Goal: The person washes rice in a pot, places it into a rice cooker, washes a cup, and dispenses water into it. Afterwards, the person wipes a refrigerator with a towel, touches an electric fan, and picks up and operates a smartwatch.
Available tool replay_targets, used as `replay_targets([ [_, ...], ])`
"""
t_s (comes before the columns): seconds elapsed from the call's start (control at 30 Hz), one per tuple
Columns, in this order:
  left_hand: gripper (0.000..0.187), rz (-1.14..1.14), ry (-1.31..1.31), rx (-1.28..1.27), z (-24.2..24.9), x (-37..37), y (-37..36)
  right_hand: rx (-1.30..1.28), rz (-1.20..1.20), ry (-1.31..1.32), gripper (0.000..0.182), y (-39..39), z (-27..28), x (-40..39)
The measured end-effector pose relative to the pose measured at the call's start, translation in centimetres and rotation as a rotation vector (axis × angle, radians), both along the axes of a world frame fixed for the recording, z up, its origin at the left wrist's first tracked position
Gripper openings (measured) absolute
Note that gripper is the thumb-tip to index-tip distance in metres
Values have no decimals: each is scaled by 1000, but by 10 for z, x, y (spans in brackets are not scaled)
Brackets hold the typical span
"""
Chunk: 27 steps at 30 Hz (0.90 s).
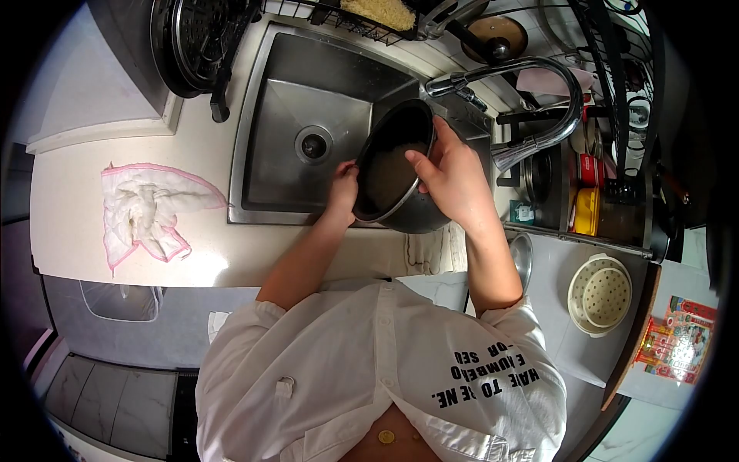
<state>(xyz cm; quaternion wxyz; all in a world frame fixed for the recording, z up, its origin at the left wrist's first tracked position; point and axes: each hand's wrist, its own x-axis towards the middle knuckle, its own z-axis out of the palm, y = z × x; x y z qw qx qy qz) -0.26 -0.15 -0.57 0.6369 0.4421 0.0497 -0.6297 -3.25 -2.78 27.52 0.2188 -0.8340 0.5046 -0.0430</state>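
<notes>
**Both Hands on a Dark Pot (419, 212) Over the Sink (289, 108)**

At the left of the frame, I have a white cloth (146, 204) with pink edging, lying crumpled on the pale counter (69, 223). Right of it, the steel sink shows its round drain (313, 145). My left hand (343, 191) is closed narrowly on the pot's left rim. The dark pot sits at the centre of my view, above the sink's right part and near edge, tilted with its mouth toward the left; I can't identify the murky contents (399, 173) inside. My right hand (446, 169) grips the opposite rim, thumb spread over the edge. The chrome faucet (573, 100) arches at upper right. Farther right and lower, I see a cream colander (577, 296), well apart from both hands.
</notes>
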Motion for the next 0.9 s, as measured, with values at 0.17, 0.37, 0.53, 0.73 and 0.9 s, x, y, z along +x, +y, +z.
replay_targets([
  [0.17, 24, -13, 25, -3, -4, -1, -1, 2, 18, 21, 62, 0, 2, 2],
  [0.37, 24, 5, 43, -23, 1, 0, 1, 5, 30, 31, 62, -2, 0, 1],
  [0.53, 25, 6, 50, -7, 4, 1, 1, 9, 30, 31, 65, -3, -2, 1],
  [0.73, 25, -19, 60, -9, 4, 2, 1, -7, 53, 32, 65, -3, -3, 1],
  [0.9, 26, -31, 46, -9, 0, 1, 0, -11, 57, 36, 65, -3, -2, 2],
])
